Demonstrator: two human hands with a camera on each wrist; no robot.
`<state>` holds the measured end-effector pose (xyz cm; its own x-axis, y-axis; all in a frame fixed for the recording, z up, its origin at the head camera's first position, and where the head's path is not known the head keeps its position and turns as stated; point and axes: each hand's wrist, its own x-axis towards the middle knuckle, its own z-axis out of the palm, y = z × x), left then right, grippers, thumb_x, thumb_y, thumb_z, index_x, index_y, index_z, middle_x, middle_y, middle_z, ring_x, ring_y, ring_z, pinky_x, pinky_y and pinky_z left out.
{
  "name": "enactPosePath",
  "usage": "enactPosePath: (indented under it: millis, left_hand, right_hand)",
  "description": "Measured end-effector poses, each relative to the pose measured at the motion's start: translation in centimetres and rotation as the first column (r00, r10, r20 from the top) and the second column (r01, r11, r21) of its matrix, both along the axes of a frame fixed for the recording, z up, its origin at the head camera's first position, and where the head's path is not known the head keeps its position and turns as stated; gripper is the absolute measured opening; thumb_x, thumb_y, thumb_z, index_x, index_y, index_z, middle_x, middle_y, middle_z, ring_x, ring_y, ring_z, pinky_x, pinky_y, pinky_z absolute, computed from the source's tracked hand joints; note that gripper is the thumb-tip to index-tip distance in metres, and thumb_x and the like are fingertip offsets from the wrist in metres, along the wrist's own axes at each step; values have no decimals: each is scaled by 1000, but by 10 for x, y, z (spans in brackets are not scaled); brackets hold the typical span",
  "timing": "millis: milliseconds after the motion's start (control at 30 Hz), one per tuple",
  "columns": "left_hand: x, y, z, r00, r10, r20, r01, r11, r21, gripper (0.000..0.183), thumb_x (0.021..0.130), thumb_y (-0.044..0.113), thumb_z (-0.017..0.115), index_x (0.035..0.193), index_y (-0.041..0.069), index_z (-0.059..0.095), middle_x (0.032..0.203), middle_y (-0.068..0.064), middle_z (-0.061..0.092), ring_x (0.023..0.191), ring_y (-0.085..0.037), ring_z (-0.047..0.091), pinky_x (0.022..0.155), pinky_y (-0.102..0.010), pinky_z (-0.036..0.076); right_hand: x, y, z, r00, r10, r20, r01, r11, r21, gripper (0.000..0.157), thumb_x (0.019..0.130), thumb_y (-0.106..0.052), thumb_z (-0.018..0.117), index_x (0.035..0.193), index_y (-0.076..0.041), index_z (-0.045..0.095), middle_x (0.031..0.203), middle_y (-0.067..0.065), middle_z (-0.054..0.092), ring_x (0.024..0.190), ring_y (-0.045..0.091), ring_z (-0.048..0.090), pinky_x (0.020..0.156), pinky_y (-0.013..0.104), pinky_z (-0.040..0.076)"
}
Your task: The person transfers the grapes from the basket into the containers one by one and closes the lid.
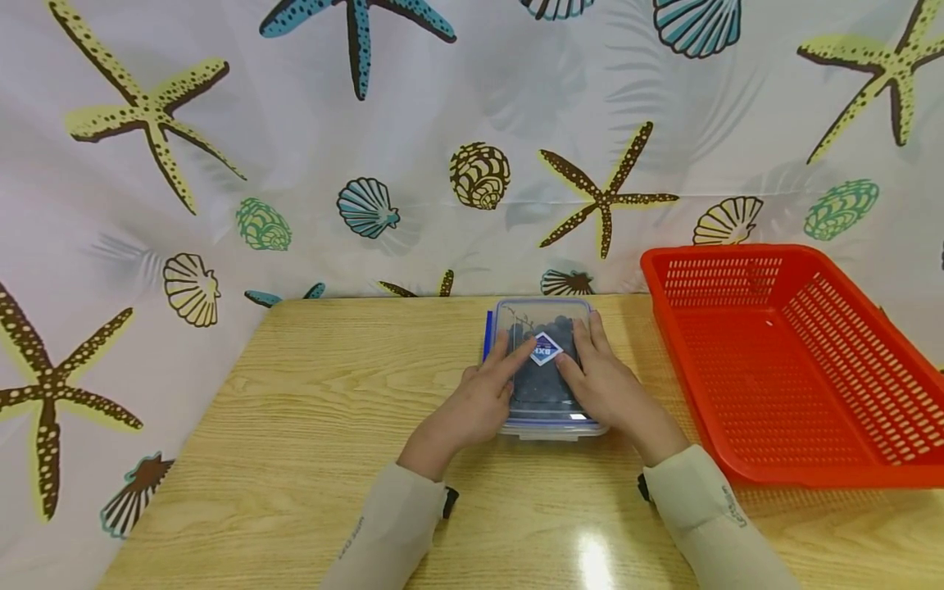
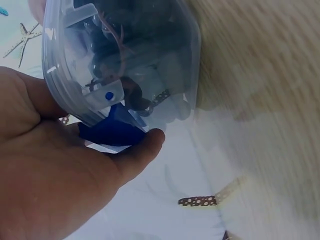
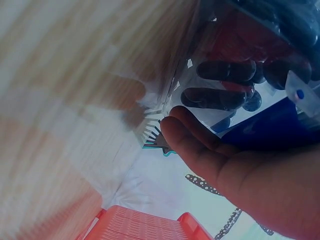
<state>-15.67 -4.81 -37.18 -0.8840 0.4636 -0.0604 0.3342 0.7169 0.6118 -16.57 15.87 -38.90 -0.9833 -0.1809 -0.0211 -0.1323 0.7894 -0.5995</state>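
A clear plastic food container [image 1: 541, 393] with dark grapes [image 2: 172, 45] inside sits on the table, its lid carrying a blue-and-white diamond label [image 1: 546, 350]. My left hand [image 1: 479, 401] lies over the left edge, thumb on the lid. In the left wrist view its fingers touch a blue side latch [image 2: 112, 129], which sticks out from the wall. Across from it, my right hand [image 1: 608, 389] rests its thumb on the lid and its straight fingers along the right side. Another blue latch [image 3: 262, 127] lies against those fingers in the right wrist view.
A red perforated plastic basket [image 1: 792, 385] stands on the right side of the wooden table [image 1: 317, 410]. Behind the table hangs a white cloth [image 1: 435, 123] printed with starfish and shells.
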Motion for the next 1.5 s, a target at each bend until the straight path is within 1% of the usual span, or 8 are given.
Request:
enactPosePath:
  millis: [167, 300, 633, 767, 833, 1067, 1300, 1500]
  left_hand:
    - [2, 3, 3, 998, -52, -47, 49, 996, -73, 64, 106, -2, 35, 162, 30, 29, 167, -13, 11, 147, -36, 26, 116, -59, 19]
    - [3, 5, 3, 994, -73, -78, 64, 992, -110, 69, 102, -8, 39, 161, 28, 32, 167, -14, 13, 147, -38, 26, 116, -59, 22]
    - [4, 11, 3, 984, -116, -135, 83, 970, -229, 77, 95, -11, 51, 159, 29, 35, 165, -16, 17, 147, -35, 28, 113, -61, 26]
    - [5, 12, 3, 978, -127, -168, 78, 960, -270, 78, 94, -9, 56, 160, 25, 33, 165, -16, 18, 147, -33, 30, 112, -60, 28]
    - [5, 12, 3, 981, -108, -160, 62, 962, -267, 78, 94, -9, 56, 161, 23, 30, 166, -15, 16, 147, -33, 29, 114, -58, 27]
    - [7, 9, 4, 990, -39, -136, 7, 974, -226, 73, 100, -6, 47, 163, 21, 23, 166, -19, 11, 142, -52, 28, 107, -54, 40]
    - [5, 4, 8, 990, -80, -118, 54, 976, -211, 77, 99, -8, 44, 164, 26, 20, 167, -18, 8, 144, -47, 26, 108, -54, 38]
    - [2, -1, 4, 989, -108, -97, 96, 988, -117, 70, 103, -6, 36, 163, 27, 23, 168, -11, 10, 149, -34, 22, 117, -53, 23]
  right_hand:
    - [0, 1, 0, 1000, 13, -9, -14, 1000, -9, 72, 109, -37, 39, 160, 3, 8, 166, 20, -10, 149, 44, 16, 115, 58, 23]
    - [-1, 1, 0, 1000, 17, -6, -18, 1000, -10, 72, 109, -37, 39, 160, 3, 8, 166, 20, -11, 149, 44, 15, 115, 59, 23]
    - [-1, 1, 1, 1000, 13, -3, -13, 1000, -4, 71, 109, -36, 38, 160, 2, 8, 166, 20, -12, 148, 45, 18, 114, 59, 24]
    - [-1, 2, 1, 1000, 14, 3, -14, 1000, -7, 71, 110, -36, 38, 160, 2, 7, 166, 20, -12, 149, 45, 16, 114, 59, 23]
    - [-1, 2, 1, 1000, 16, 7, -16, 1000, -13, 71, 110, -37, 38, 160, 2, 7, 166, 19, -12, 149, 44, 14, 115, 58, 22]
    - [-1, 1, 2, 999, 19, 31, -18, 1000, -15, 72, 109, -37, 39, 161, 0, 6, 166, 18, -14, 150, 43, 12, 115, 58, 20]
    - [-2, 1, 4, 999, 33, 14, -32, 999, -10, 72, 110, -38, 40, 160, 1, 7, 166, 19, -13, 150, 43, 10, 116, 57, 20]
    - [-1, 3, 3, 999, 48, 0, -48, 999, -24, 72, 109, -35, 42, 160, 3, 8, 166, 20, -13, 151, 43, 9, 116, 57, 18]
